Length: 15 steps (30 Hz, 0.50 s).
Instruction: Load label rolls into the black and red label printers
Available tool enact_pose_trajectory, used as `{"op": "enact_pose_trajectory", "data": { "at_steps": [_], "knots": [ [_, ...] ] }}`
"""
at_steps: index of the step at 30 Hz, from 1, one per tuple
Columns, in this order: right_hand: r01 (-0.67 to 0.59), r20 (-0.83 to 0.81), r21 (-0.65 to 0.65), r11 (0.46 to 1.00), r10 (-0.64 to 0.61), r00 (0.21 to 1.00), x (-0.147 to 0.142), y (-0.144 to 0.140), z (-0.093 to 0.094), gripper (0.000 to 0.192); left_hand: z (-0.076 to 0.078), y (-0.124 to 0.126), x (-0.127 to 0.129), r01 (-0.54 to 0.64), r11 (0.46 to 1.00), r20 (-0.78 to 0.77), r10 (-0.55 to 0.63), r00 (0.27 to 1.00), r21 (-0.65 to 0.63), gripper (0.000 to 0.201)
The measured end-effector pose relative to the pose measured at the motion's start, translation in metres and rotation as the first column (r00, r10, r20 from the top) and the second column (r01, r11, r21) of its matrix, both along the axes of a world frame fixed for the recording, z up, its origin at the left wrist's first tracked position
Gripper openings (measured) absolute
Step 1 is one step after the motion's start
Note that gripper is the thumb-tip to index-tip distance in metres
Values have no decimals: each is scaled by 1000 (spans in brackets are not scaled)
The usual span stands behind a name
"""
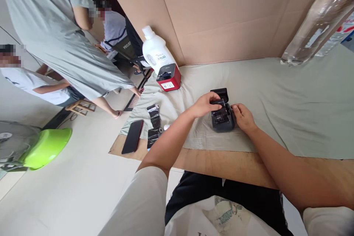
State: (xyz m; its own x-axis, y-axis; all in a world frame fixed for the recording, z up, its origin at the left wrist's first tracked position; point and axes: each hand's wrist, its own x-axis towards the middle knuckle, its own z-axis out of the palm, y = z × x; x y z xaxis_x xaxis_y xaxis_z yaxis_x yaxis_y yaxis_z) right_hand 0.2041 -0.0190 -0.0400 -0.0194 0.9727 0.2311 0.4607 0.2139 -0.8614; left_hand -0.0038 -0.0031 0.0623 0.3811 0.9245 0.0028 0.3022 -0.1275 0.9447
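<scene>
A small black box-shaped device (223,127), which looks like a label printer, sits on the cloth with its lid (220,94) flipped up. My left hand (205,105) reaches over its opening, thumb and fingers closed on a shiny black film (221,113) that covers part of the inside. On the other side, my right hand (244,118) is curled, its fingertips against the device's right edge. Left of my forearm lie a small roll of shiny black film (153,114) and a second one (154,135), each partly unrolled. A dark phone (132,137) rests beside them.
A red box-shaped device (170,80) with a black top stands before a white jug (159,49). Cardboard (221,25) walls off the back; a large clear bottle (312,25) leans at the right. Several people are on the left, near a green basin (52,147).
</scene>
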Motion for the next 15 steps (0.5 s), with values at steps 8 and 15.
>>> {"op": "enact_pose_trajectory", "data": {
  "at_steps": [8,15],
  "knots": [
    [-13,22,-15,1000,14,1000,0,0,1,65,14,-60,-116,55,991,-358,-95,929,-121,29],
    [-1,38,-25,1000,2,999,-1,-2,5,64,-23,-106,-137,80,975,-757,106,644,205,30]
  ]
}}
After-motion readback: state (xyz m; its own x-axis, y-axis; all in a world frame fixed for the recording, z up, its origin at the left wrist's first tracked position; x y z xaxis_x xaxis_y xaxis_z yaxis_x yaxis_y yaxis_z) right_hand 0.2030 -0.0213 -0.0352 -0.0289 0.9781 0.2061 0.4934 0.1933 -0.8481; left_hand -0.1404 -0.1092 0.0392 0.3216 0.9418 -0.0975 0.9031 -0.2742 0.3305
